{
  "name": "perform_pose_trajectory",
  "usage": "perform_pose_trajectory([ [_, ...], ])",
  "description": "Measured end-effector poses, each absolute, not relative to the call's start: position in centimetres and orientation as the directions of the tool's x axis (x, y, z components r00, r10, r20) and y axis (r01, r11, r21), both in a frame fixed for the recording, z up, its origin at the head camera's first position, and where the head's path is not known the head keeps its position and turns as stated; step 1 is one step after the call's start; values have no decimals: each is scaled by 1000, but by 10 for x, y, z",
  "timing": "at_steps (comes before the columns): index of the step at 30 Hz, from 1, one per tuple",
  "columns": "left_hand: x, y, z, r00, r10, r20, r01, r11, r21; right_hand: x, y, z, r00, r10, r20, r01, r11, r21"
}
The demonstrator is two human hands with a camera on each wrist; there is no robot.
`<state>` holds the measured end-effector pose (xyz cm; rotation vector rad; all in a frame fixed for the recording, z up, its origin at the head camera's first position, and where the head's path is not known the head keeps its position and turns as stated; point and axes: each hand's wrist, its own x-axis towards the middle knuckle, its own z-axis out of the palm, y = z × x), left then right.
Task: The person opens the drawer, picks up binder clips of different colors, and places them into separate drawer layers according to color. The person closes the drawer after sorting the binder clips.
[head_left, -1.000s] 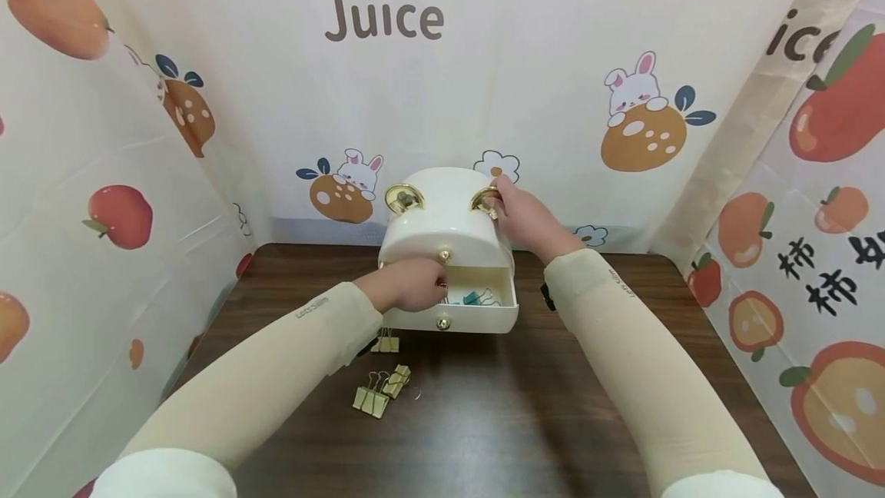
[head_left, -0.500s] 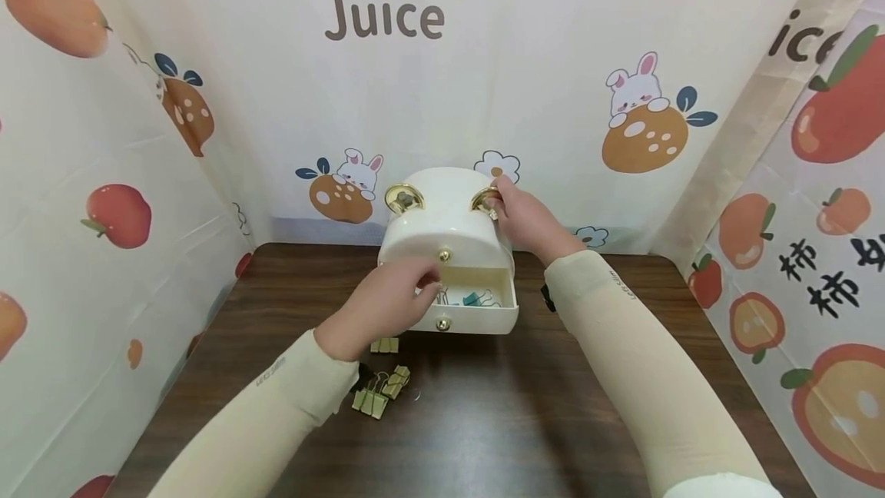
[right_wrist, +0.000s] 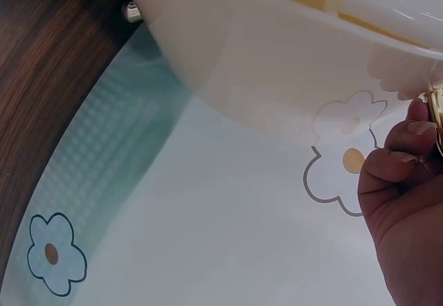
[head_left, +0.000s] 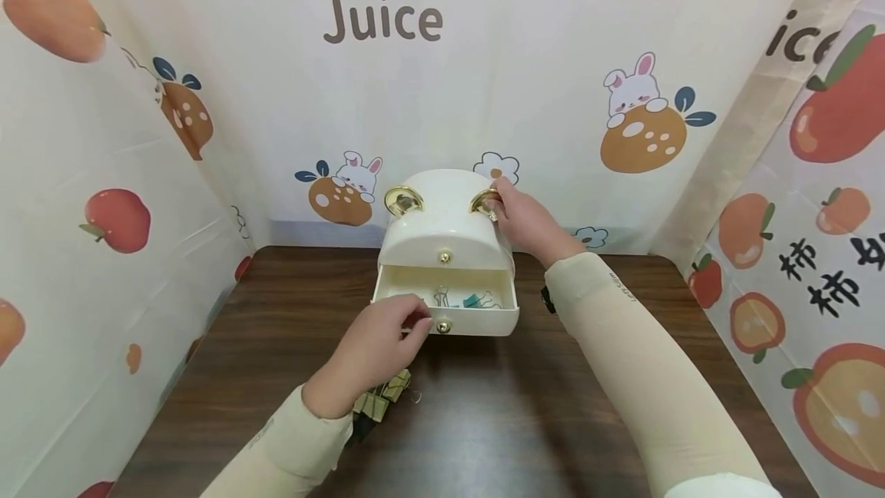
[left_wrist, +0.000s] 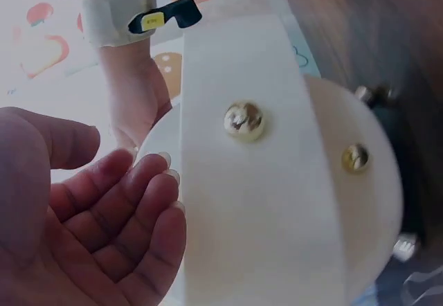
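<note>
A small white drawer box (head_left: 442,210) with gold ears stands at the back of the table, its lower drawer (head_left: 480,323) pulled out. A teal binder clip (head_left: 472,300) and some wire clip handles (head_left: 442,297) show inside. My right hand (head_left: 527,223) holds the gold ear (head_left: 484,202) on the right; its fingers grip the ear's edge in the right wrist view. My left hand (head_left: 376,340) is just before the drawer's left front, beside its gold knob (head_left: 444,327). Its fingers (left_wrist: 156,250) are loosely bent, holding nothing, close to the drawer front.
Gold binder clips (head_left: 372,406) lie on the dark wooden table (head_left: 498,421), partly covered by my left hand and wrist. A tiny curved wire piece (head_left: 415,397) is beside them. Fruit-printed sheets (head_left: 442,98) stand behind and at both sides.
My left hand has come out of the drawer and moved down and toward me, to the drawer front. The right hand keeps its grip on the ear.
</note>
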<state>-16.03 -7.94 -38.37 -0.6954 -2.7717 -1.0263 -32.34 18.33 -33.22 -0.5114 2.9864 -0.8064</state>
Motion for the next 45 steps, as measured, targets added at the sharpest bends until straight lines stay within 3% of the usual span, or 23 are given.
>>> perform_pose_trajectory([
  [7, -152, -79, -406, -946, 276, 171, 295, 511, 807, -322, 183, -333, -948, -311, 75, -305, 811, -500],
  [13, -150, -74, -428, -986, 159, 48, 114, 438, 892, -322, 183, -332, -948, -309, 73, -303, 815, -494],
  [20, -152, -65, -450, -978, 196, -68, -8, 291, 957, -323, 182, -330, -947, -310, 81, -309, 818, -485],
  [29, -157, -54, -457, -973, 224, -56, -29, 121, 992, -322, 182, -331, -948, -309, 81, -308, 814, -493],
  [45, -177, -42, -462, -978, 191, -80, -40, 208, 977, -321, 181, -330, -950, -307, 64, -297, 815, -498],
])
